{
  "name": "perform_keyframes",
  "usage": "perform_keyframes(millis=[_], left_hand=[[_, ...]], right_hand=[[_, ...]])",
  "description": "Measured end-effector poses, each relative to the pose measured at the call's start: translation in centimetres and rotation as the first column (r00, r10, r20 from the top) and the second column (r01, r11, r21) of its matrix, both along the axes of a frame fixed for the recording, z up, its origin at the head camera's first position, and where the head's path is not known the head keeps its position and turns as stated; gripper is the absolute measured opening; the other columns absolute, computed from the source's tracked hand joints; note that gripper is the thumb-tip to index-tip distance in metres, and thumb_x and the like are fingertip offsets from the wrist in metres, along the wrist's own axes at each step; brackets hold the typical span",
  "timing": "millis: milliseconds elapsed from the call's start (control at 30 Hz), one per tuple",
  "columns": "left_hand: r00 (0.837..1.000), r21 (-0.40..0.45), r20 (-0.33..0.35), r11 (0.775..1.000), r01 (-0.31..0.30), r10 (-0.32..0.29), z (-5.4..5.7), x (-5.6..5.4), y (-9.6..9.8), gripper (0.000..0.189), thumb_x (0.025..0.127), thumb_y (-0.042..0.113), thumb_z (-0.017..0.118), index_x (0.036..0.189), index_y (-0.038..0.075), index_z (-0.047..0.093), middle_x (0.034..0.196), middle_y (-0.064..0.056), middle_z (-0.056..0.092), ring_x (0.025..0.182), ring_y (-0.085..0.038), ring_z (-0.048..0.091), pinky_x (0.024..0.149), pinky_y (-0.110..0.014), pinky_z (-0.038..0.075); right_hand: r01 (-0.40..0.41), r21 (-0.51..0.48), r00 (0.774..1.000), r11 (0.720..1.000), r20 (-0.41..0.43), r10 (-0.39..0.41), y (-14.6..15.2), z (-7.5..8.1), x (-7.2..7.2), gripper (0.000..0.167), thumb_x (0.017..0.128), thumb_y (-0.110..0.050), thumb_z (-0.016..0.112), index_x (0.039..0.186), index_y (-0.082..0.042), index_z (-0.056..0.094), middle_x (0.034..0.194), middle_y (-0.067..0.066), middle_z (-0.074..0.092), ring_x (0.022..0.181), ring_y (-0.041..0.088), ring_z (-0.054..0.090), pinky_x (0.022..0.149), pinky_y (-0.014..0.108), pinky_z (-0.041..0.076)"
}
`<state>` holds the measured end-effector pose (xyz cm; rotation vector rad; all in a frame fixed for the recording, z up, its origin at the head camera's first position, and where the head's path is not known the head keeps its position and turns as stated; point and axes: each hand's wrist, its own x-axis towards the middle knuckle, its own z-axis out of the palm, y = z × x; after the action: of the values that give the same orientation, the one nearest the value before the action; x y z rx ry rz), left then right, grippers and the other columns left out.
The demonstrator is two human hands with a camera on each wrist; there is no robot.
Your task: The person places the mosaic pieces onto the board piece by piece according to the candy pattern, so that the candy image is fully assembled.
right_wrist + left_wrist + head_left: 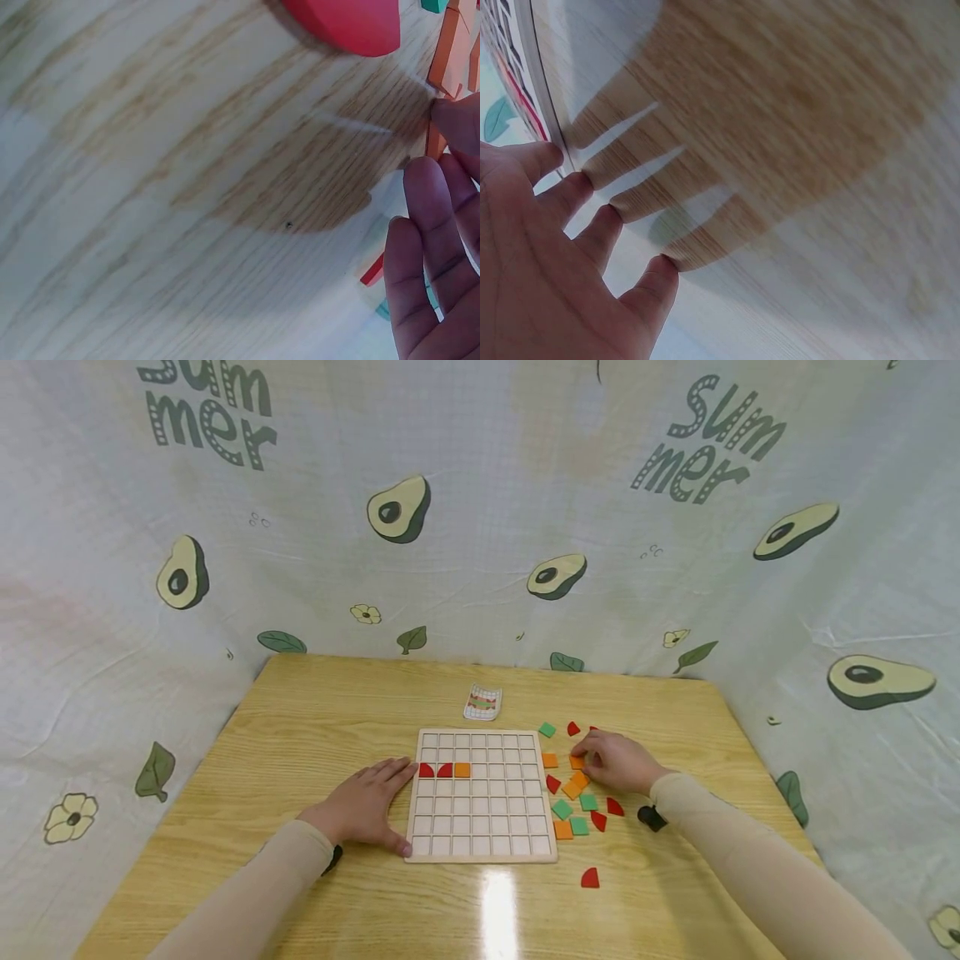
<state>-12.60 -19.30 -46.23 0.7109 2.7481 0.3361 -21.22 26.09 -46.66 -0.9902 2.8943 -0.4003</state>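
A wooden grid board (480,858) lies on the table, with two red quarter-circle pieces (426,770) and an orange square (462,770) in a row of its cells. Fingers spread, my left hand (363,806) rests at the board's left edge; in the left wrist view the fingertips (656,274) touch the tabletop. To the right of the board, my right hand (618,762) pinches an orange square tile (577,762) between thumb and fingers. The right wrist view shows that orange tile (434,141) edge-on at the thumb, partly hidden.
Loose orange, green (579,826) and red (590,878) pieces lie scattered right of the board. A small printed pattern card (482,702) sits behind it. Patterned cloth (480,560) hangs along the table's back and sides. A small black object (651,818) shows below the right wrist.
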Motion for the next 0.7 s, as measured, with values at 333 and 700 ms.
perform_keyframes(millis=[333, 700], left_hand=[[1.0, -0.004, 0.003, 1.0, -0.003, 0.003, 0.11, 0.0, 0.06, 0.124, 0.063, 0.075, 0.078, 0.157, 0.008, 0.032, 0.161, -0.013, 0.027, 0.146, -0.036, 0.023, 0.113, -0.059, 0.023], [1.0, -0.001, 0.003, 1.0, 0.002, -0.002, -0.03, -0.09, 0.01, 0.125, 0.063, 0.076, 0.077, 0.157, 0.009, 0.031, 0.161, -0.013, 0.026, 0.146, -0.036, 0.023, 0.113, -0.059, 0.023]], right_hand=[[-0.009, -0.016, 1.0, 1.0, -0.001, 0.009, 0.06, -0.22, 0.0, 0.024, 0.088, -0.011, 0.075, 0.112, -0.011, 0.074, 0.104, 0.0, 0.065, 0.07, 0.006, 0.048, 0.068, 0.03, 0.048], [0.027, -0.03, 0.999, 0.999, 0.02, -0.026, 0.09, -0.26, 0.08, 0.023, 0.088, -0.014, 0.074, 0.111, -0.013, 0.074, 0.105, -0.001, 0.064, 0.069, 0.006, 0.048, 0.068, 0.029, 0.047]])
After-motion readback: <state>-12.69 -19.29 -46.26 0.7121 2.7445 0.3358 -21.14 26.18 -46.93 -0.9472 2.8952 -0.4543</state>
